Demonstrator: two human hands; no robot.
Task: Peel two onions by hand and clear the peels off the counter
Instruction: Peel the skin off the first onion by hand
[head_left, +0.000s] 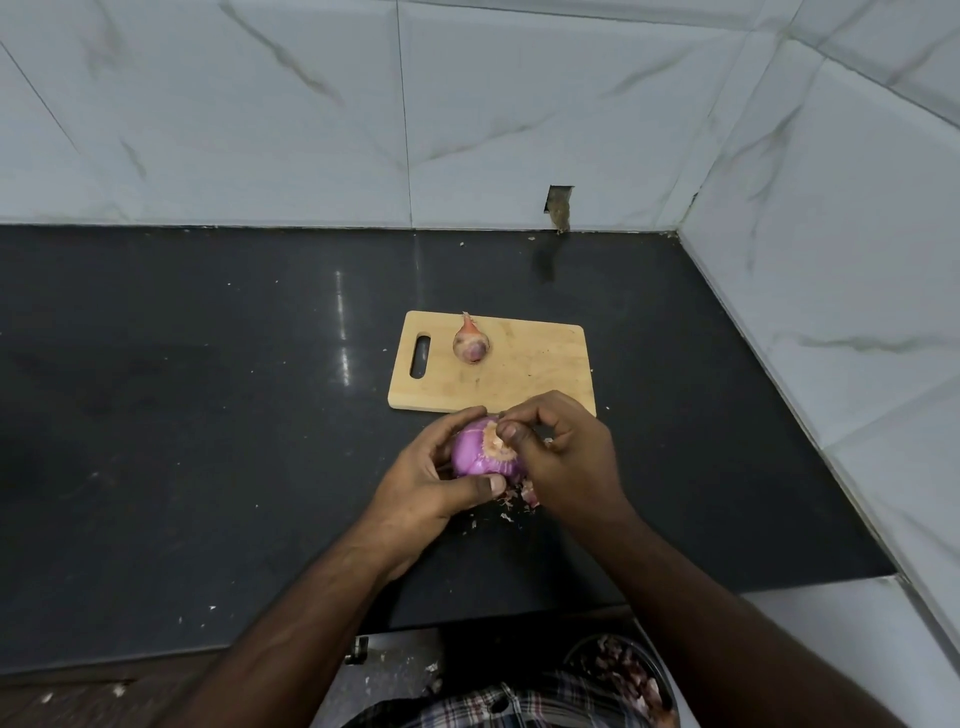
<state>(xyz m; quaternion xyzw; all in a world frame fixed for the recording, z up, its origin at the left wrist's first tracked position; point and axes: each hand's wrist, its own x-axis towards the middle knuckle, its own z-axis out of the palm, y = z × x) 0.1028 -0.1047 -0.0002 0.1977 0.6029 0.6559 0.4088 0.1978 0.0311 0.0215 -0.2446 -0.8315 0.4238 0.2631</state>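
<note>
1. Left hand (423, 483) curled round a mostly peeled purple onion (480, 451), held above the dark counter (208, 415).
2. Right hand (563, 457), at 3 o'clock of that onion, pinching skin at its root end.
3. Unpeeled onion (471, 343) lying on the wooden cutting board (535, 369), at 12 o'clock of the hands.
4. Loose peels (519, 501) on the counter beneath the hands.

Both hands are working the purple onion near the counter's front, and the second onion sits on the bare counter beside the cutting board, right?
Not quite. The head view shows the second onion lying on the cutting board, not beside it. The rest holds.
</note>
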